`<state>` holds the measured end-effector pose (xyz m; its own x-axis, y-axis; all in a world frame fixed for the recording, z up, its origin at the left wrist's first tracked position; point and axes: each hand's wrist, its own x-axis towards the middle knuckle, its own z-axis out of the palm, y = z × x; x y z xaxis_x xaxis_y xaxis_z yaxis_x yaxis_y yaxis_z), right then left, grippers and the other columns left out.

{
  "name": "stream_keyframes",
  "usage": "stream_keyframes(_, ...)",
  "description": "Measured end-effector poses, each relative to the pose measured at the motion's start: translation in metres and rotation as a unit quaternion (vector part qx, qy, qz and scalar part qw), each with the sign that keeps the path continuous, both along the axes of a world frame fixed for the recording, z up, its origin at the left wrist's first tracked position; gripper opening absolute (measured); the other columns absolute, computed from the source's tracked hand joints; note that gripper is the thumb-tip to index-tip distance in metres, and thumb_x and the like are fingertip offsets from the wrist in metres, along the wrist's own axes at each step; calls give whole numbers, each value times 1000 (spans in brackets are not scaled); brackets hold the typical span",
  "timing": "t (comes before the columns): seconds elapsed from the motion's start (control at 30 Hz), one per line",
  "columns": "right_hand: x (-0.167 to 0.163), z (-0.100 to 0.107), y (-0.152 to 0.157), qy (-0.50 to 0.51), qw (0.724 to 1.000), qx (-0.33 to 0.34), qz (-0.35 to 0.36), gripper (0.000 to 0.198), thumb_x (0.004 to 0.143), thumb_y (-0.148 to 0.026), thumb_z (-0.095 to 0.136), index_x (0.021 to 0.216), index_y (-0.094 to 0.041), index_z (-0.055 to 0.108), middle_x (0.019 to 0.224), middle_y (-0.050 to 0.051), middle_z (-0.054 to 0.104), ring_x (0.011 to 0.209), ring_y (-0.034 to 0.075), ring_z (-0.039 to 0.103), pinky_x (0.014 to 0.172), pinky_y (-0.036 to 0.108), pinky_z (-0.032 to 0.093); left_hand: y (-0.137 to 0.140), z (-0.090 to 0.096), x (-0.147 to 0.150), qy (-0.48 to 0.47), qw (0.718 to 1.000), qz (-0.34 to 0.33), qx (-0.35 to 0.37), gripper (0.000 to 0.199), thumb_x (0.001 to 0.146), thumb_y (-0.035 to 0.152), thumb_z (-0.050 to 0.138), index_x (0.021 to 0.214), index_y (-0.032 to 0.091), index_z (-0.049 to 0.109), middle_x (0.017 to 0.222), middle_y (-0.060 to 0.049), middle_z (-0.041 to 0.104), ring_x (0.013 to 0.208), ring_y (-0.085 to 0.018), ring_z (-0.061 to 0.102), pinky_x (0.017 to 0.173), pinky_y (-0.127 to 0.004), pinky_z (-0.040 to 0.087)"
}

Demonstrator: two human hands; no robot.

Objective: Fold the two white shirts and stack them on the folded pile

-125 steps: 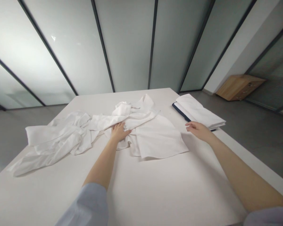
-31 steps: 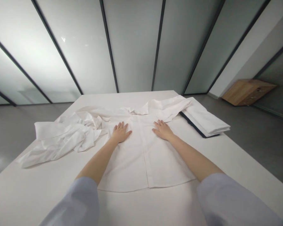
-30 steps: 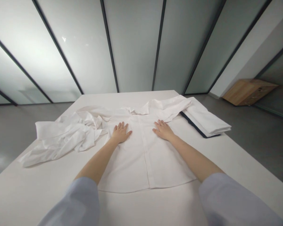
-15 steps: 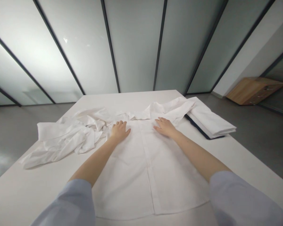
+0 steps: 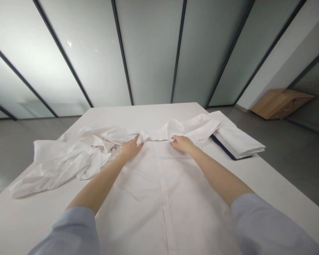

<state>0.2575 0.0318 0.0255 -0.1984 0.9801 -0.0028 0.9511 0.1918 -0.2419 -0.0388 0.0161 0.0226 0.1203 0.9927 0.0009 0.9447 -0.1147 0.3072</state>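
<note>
A white shirt (image 5: 146,184) lies spread with its buttoned-looking strip running toward me, its near end out of view below. My left hand (image 5: 130,148) rests on its far left part, index finger and thumb apart; the other fingers are partly hidden. Over on the far right part, my right hand (image 5: 183,144) has its fingers bent in toward the thumb at the cloth. Between and beyond both hands runs a raised white fold (image 5: 156,135). Crumpled white cloth (image 5: 66,157) spreads out at the left, and more bunched cloth (image 5: 192,124) reaches to the right.
On the right of the white table (image 5: 276,187) lies a folded white stack (image 5: 239,136) with a dark layer (image 5: 224,148) under it. Frosted glass panels (image 5: 151,53) stand behind the table. A wooden cabinet (image 5: 279,102) is on the floor at the far right.
The shirt has shifted toward me, and its near hem has left the view. My right fingers have bent in from lying flat. My left index finger now points forward, and the left cloth has slid slightly.
</note>
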Motion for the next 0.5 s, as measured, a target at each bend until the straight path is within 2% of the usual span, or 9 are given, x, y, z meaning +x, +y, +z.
stream_keyframes(0.07,-10,-7,17,87,996,5,-12,55,86,-40,58,137,-21,51,123,11,66,108,24,62,90,30,44,19,1,6,-134,991,5,-15,65,96,46,37,153,20,23,99,-7,70,93,-21,66,84,-31,46)
stream_keyframes(0.13,-21,-15,34,176,984,0,-21,56,86,-36,57,139,-18,49,128,11,63,110,21,61,90,28,43,38,-3,14,-234,972,5,-29,67,93,41,46,153,21,25,87,-2,70,79,-16,65,76,-26,47)
stream_keyframes(0.2,-32,-20,49,235,971,-16,-38,43,87,-32,53,126,-15,61,120,10,67,105,20,63,88,27,44,54,-9,22,-267,963,14,-48,63,87,36,56,145,18,41,77,-1,68,69,-15,64,70,-24,47)
stream_keyframes(0.27,-38,-20,62,254,964,-35,-69,34,86,-32,51,105,-12,70,101,10,72,96,22,65,84,28,46,67,-11,29,-269,960,44,-59,48,83,37,60,124,13,63,71,-4,68,68,-18,64,67,-27,47)
stream_keyframes(0.3,-39,-17,68,262,960,-42,-86,33,85,-33,50,98,-11,72,93,10,73,92,23,66,82,29,47,73,-9,31,-271,959,63,-60,43,83,39,59,113,11,69,72,-6,69,70,-20,65,67,-28,47)
stream_keyframes(0.33,-40,-13,73,281,954,-43,-97,34,85,-35,50,96,-12,72,91,10,73,92,24,66,82,30,48,79,-6,32,-279,955,79,-54,43,84,43,56,108,10,70,77,-9,70,76,-23,67,69,-29,48)
stream_keyframes(0.4,-37,-3,80,350,932,-18,-95,42,87,-40,46,112,-14,69,110,11,71,105,25,63,88,33,47,88,4,31,-321,942,94,-11,51,89,50,46,118,13,65,102,-13,71,99,-25,66,79,-31,49)
stream_keyframes(0.43,-35,1,81,387,918,1,-84,48,88,-42,45,125,-17,62,125,10,64,117,24,58,94,34,46,91,10,30,-342,935,91,19,55,92,52,39,129,16,57,119,-13,67,113,-25,60,87,-32,48)
stream_keyframes(0.5,-30,7,79,423,904,28,-48,60,89,-45,43,145,-23,42,149,8,43,134,21,42,105,36,39,91,18,27,-358,929,70,70,62,94,54,32,146,20,37,146,-11,47,135,-22,43,101,-33,41)
